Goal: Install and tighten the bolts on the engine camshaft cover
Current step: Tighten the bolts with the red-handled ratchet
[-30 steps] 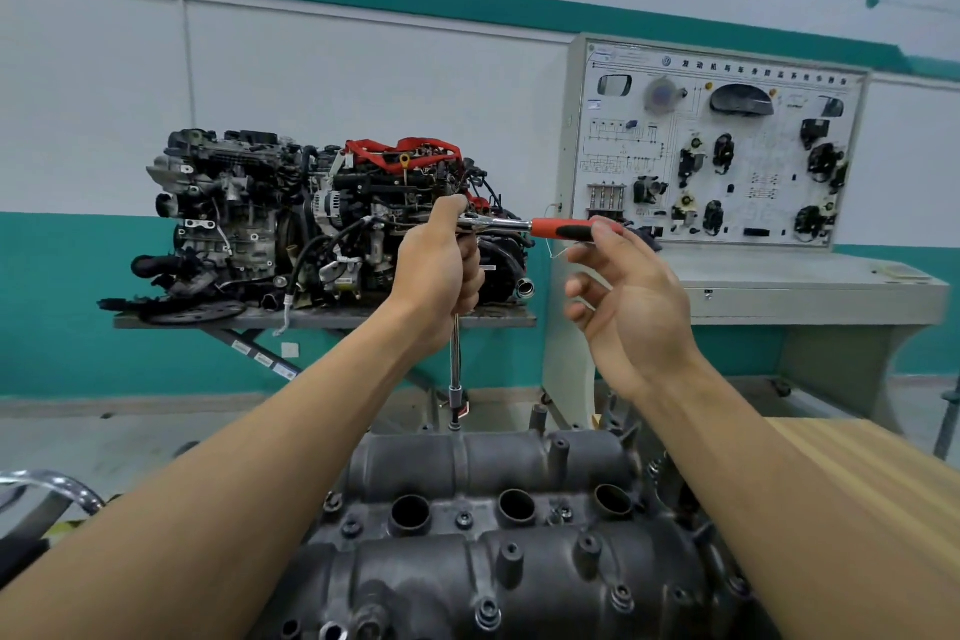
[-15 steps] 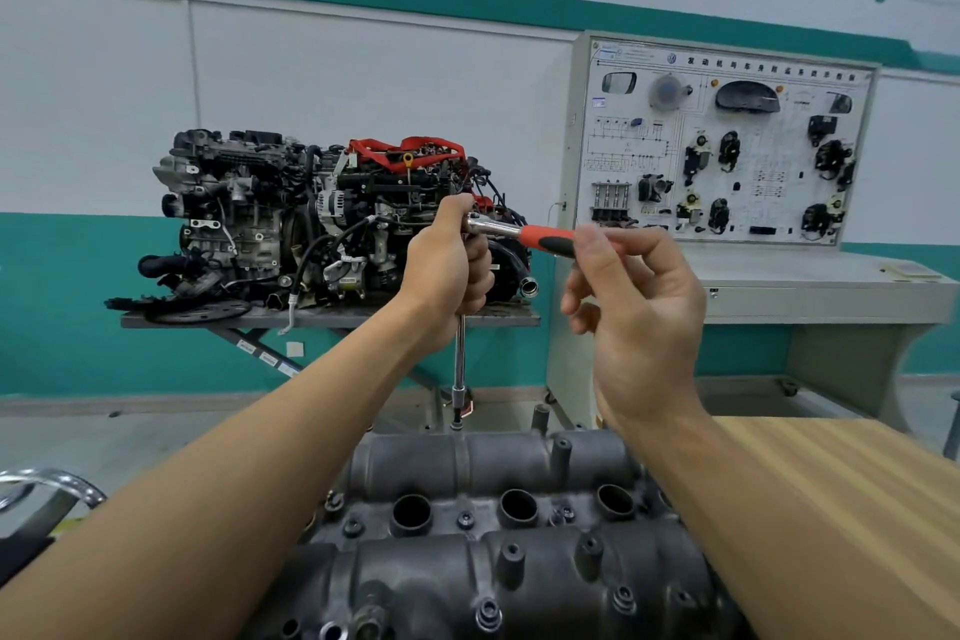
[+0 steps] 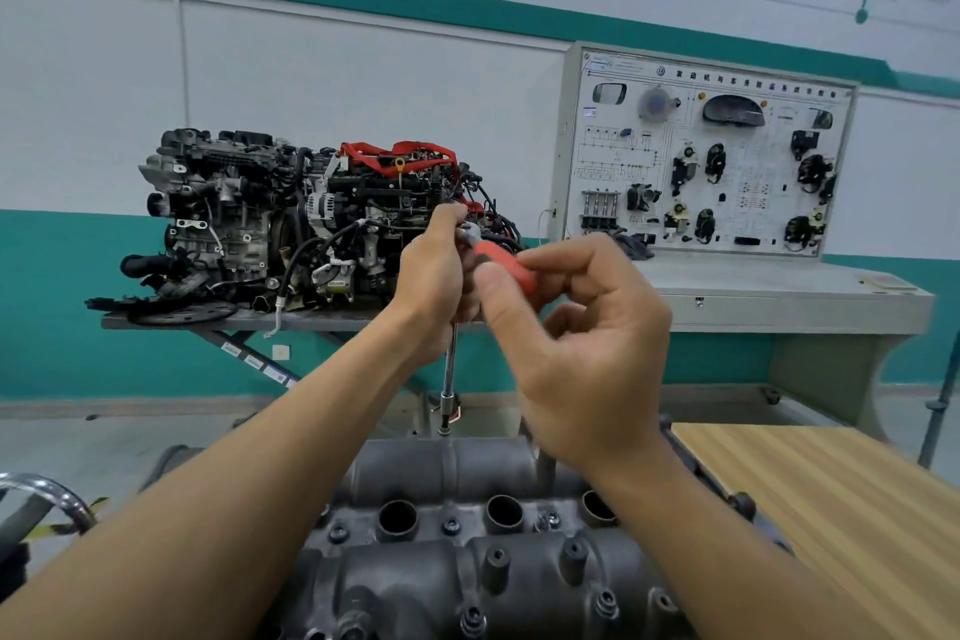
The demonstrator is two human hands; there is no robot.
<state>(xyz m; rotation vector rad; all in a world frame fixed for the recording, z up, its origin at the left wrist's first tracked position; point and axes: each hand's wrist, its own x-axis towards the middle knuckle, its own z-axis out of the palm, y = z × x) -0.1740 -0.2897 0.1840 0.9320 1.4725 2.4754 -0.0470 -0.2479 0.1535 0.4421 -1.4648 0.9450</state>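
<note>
While the camshaft cover lay low across the near middle of your view, dark and humped, you had both arms stretched over it to its far edge. That was where the work was. The nearer rows showed bolts already sitting in their bosses, so I judged this far one to be among the later ones.

Your left hand was wrapped round the head of the ratchet, fingers curled tight. That made sense: a tall tool wants a steadying grip at the top so it stands plumb over the bolt. Your right hand had the orange handle pinched between thumb and curled fingers, light rather than fisted, which I read as running a bolt down, not the final pull. The handle pointed near, toward you.

Below the left hand the long extension bar dropped upright, giving you room above the cover's humps. At its foot the socket met the cover's far rim. The bolt beneath was hidden, so whether it was seated I couldn't tell. Mind the tilt: lean that bar and the socket could ride off.
</note>
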